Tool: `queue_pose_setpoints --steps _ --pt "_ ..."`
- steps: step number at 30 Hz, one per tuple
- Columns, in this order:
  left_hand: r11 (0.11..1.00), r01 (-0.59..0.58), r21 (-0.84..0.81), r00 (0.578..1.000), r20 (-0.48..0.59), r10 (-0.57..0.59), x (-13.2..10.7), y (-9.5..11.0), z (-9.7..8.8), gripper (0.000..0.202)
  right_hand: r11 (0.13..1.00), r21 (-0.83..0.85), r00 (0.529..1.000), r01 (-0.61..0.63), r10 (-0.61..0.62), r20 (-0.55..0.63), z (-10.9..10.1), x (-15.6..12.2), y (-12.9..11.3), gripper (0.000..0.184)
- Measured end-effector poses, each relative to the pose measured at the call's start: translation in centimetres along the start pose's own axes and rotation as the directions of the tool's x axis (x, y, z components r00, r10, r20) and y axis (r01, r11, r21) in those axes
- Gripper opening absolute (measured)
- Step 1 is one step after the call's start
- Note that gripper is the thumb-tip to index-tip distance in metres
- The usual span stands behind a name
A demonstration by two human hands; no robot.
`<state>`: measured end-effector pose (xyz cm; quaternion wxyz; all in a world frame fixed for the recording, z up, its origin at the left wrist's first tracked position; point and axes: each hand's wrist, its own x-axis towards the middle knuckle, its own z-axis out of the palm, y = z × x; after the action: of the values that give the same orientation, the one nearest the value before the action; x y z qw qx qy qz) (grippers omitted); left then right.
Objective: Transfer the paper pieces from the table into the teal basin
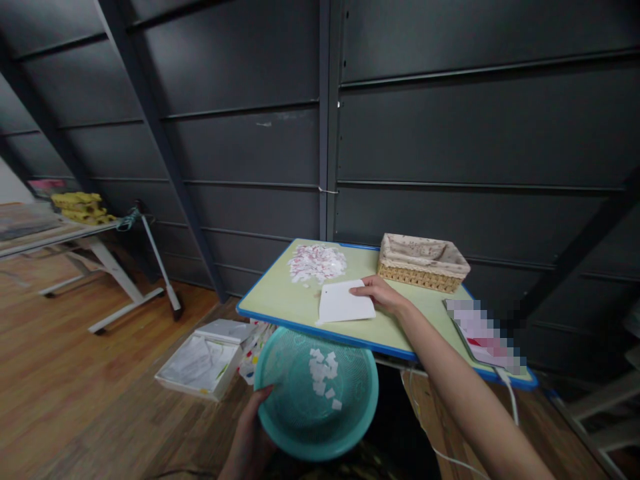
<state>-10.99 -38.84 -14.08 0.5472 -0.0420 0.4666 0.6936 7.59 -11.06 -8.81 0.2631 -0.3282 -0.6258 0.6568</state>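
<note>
The right hand point(377, 292) pinches a flat white rectangular card point(345, 304) between thumb and fingers over the near part of a pale green, blue-edged tabletop point(270, 297). The left hand point(254, 423) clamps the left rim of a round turquoise mesh bowl point(281, 407) holding small white squares point(319, 371). White-and-pink scraps point(317, 262) lie far left, a cloth-lined wicker basket point(417, 275) far right

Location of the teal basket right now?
Head view: the teal basket is at bottom centre, on the near side of the pale green table, held on its left by the left hand, with small white pieces inside.
</note>
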Motion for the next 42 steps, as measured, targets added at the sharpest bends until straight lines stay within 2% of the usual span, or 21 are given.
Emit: queue_pose_setpoints --steps 2,4,6,10,12,14,18,20,22,24,27,29,32,35,38,42 --pt "1.0 0.006 -0.011 1.0 0.017 -0.006 0.1 -0.1 -0.2 0.052 1.0 0.001 0.995 -0.014 0.013 0.099 0.4 -0.3 -0.1 0.035" --pt "1.0 0.011 -0.028 0.999 0.031 -0.01 0.1 -0.1 -0.3 0.05 1.0 0.015 0.99 -0.014 0.012 0.144 0.5 -0.4 -0.2 0.036" --pt "0.999 0.021 -0.033 0.999 0.033 -0.02 0.0 0.0 -0.3 0.052 0.999 0.048 0.995 0.004 -0.008 0.097 0.4 -0.3 -0.2 0.035" --pt "0.999 0.034 -0.032 0.999 0.018 -0.034 -0.3 0.2 0.0 0.061 0.993 0.107 0.996 0.043 -0.034 -0.079 -0.1 0.2 -0.2 0.031" --pt "0.999 0.026 -0.029 1.0 0.008 -0.025 -0.4 0.3 0.2 0.066 0.995 0.098 0.995 0.035 -0.026 -0.092 -0.2 0.3 -0.1 0.03" --pt "0.999 0.019 -0.031 1.0 0.003 -0.019 -0.4 0.3 0.3 0.072 0.998 0.066 0.999 0.016 -0.014 -0.043 0.0 0.2 0.0 0.032" --pt "0.999 0.021 -0.046 1.0 0.001 -0.02 0.1 0.0 -0.1 0.078 1.0 0.009 0.992 -0.019 0.018 0.128 0.6 -0.3 0.0 0.038" --pt "0.998 0.031 -0.051 0.999 -0.013 -0.032 0.4 0.0 -0.4 0.077 1.0 0.02 0.991 -0.009 0.007 0.133 0.8 -0.4 0.0 0.041" --pt "0.997 0.051 -0.057 0.999 0.006 -0.051 0.6 -0.1 -0.6 0.075 0.998 0.052 0.998 0.027 -0.029 0.051 0.7 -0.3 0.0 0.041" --pt "0.996 0.07 -0.06 0.997 0.041 -0.068 0.5 0.0 -0.6 0.074 0.994 0.075 0.993 0.084 -0.078 -0.085 0.5 0.0 0.0 0.041" --pt "0.996 0.068 -0.059 0.995 0.07 -0.064 0.1 0.1 -0.4 0.074 0.984 0.035 0.942 0.174 -0.156 -0.296 0.3 0.7 0.1 0.047" --pt "0.997 0.056 -0.055 0.997 0.062 -0.052 -0.2 0.1 -0.2 0.073 0.971 -0.069 0.895 0.23 -0.239 -0.376 0.3 1.2 0.0 0.051" --pt "0.998 0.036 -0.05 0.998 0.047 -0.033 -0.5 0.0 0.2 0.069 0.898 -0.332 0.846 0.289 -0.402 -0.349 0.7 2.1 -0.3 0.048" --pt "0.999 -0.006 -0.046 0.998 0.059 0.009 -0.4 -0.2 0.0 0.068 0.739 -0.608 0.824 0.29 -0.516 -0.233 1.5 3.2 -0.9 0.042" --pt "0.999 0.01 -0.045 0.998 0.064 -0.007 0.1 -0.4 -0.7 0.07 0.569 -0.777 0.822 0.268 -0.555 -0.123 2.5 4.2 -1.7 0.039" --pt "0.999 0.027 -0.042 0.997 0.071 -0.024 0.6 -0.6 -1.4 0.074 0.417 -0.881 0.851 0.223 -0.524 -0.033 3.6 4.9 -2.7 0.036"
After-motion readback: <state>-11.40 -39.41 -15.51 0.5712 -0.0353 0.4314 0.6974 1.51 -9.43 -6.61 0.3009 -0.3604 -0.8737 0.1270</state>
